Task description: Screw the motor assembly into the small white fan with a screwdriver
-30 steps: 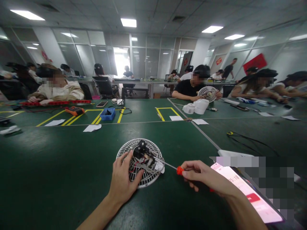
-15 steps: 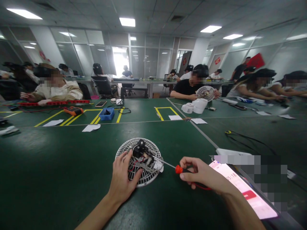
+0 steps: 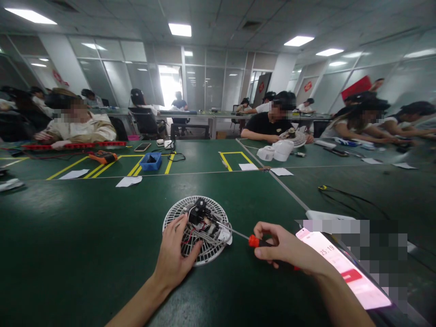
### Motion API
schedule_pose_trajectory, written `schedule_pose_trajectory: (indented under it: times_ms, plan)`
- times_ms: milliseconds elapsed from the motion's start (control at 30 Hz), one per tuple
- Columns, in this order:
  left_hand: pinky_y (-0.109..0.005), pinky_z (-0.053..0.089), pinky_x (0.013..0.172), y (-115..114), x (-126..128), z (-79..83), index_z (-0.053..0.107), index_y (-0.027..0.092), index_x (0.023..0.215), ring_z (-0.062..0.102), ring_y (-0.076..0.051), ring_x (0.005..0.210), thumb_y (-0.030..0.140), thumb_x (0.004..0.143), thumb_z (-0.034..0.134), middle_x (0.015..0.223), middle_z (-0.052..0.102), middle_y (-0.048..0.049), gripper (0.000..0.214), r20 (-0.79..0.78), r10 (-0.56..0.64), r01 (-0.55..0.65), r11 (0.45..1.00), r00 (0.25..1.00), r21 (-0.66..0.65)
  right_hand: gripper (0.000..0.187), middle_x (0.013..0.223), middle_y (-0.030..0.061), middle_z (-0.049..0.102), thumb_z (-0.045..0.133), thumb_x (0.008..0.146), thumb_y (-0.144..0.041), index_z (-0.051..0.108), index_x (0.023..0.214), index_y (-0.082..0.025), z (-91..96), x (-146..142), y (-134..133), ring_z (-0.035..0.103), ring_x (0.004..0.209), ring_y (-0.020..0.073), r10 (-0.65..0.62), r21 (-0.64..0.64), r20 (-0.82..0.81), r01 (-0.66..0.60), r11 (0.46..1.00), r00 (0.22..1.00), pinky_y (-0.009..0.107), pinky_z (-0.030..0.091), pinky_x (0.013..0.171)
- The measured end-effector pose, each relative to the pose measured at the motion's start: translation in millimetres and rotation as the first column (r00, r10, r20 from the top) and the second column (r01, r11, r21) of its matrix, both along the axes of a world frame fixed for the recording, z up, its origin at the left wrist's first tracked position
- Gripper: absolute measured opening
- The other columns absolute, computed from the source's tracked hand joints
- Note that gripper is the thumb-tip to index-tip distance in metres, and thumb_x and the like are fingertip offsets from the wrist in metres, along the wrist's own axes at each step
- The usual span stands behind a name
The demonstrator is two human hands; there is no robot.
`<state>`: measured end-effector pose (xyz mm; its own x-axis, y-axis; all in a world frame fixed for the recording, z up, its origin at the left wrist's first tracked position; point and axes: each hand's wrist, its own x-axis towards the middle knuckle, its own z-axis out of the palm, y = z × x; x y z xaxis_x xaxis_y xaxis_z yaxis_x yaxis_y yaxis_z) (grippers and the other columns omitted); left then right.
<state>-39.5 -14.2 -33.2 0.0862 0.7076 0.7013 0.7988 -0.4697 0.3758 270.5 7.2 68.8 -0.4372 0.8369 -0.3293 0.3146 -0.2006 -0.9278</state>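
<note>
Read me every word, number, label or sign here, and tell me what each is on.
"25:19", on the lit phone screen; its other markings are too blurred to read.
Red door sign: too small to read.
I can make out no other text.

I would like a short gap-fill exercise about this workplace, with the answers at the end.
1. The right hand holds a long-shafted tool, a ____.
2. The left hand rests on a round grille whose colour is ____.
3. The small open box farther away on the table is ____.
4. The tape lines on the table are ____.

Missing words: screwdriver; white; blue; yellow.
</note>
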Motion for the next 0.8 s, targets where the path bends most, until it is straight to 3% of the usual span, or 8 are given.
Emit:
schedule_pose_trajectory:
  times_ms: [233, 367, 533, 633, 800]
  plan:
    - [-0.056, 0.047, 0.111, -1.5, -2.5, 4.3, 0.039, 0.029, 0.15, 0.048, -0.031, 0.138, 0.039, 0.085, 0.072, 0.147, 0.051, -0.0127, 0.073, 0.127, -0.072, 0.077, 0.996, 0.989, -0.034, 0.05, 0.07, -0.0052, 0.056, 0.089, 0.064, -0.053, 0.057, 0.081, -0.017, -0.5, -0.5, 1.7, 0.054, 0.052, 0.0082, -0.02, -0.07, -0.021, 0.018, 0.997, 1.0, 0.019, 0.047, 0.044]
    - [-0.06, 0.045, 0.112, -4.0, -2.2, 7.6, 0.049, 0.032, 0.144, 0.046, -0.033, 0.141, 0.038, 0.084, 0.073, 0.147, 0.051, -0.0112, 0.065, 0.112, -0.102, 0.109, 0.992, 0.988, -0.057, 0.047, 0.065, -0.0052, 0.055, 0.083, 0.07, -0.058, 0.065, 0.082, -0.016, -1.1, -0.2, 0.6, 0.055, 0.051, 0.0087, -0.037, -0.083, 0.0, 0.037, 0.996, 0.999, 0.019, 0.047, 0.044]
    - [-0.058, 0.045, 0.112, -5.0, -1.6, 5.9, 0.034, 0.028, 0.153, 0.052, -0.031, 0.134, 0.04, 0.082, 0.074, 0.145, 0.053, -0.0127, 0.082, 0.142, -0.066, 0.074, 0.996, 0.988, -0.053, 0.054, 0.072, 0.0018, 0.066, 0.071, 0.079, -0.068, 0.068, 0.086, -0.014, 0.5, -2.9, -3.9, 0.056, 0.052, 0.0084, -0.083, -0.121, 0.043, 0.088, 0.989, 0.996, 0.018, 0.044, 0.045]
    - [-0.056, 0.046, 0.112, -4.7, -1.4, 4.5, 0.032, 0.024, 0.153, 0.053, -0.031, 0.133, 0.042, 0.082, 0.074, 0.146, 0.052, -0.0145, 0.085, 0.161, -0.042, 0.055, 0.996, 0.986, -0.073, 0.052, 0.072, -0.001, 0.062, 0.069, 0.08, -0.068, 0.061, 0.087, -0.017, 2.0, -4.7, -5.8, 0.055, 0.049, 0.0075, -0.041, -0.079, 0.045, 0.044, 0.996, 0.998, 0.018, 0.044, 0.043]
    - [-0.056, 0.045, 0.112, -3.6, -2.6, 3.6, 0.036, 0.023, 0.151, 0.054, -0.031, 0.132, 0.041, 0.082, 0.073, 0.144, 0.054, -0.0149, 0.08, 0.141, -0.047, 0.058, 0.996, 0.989, -0.071, 0.055, 0.069, -0.0099, 0.052, 0.088, 0.068, -0.049, 0.041, 0.082, -0.024, -0.3, -3.9, -4.5, 0.052, 0.045, 0.0054, 0.037, -0.026, -0.048, -0.038, 0.999, 0.998, 0.016, 0.042, 0.04]
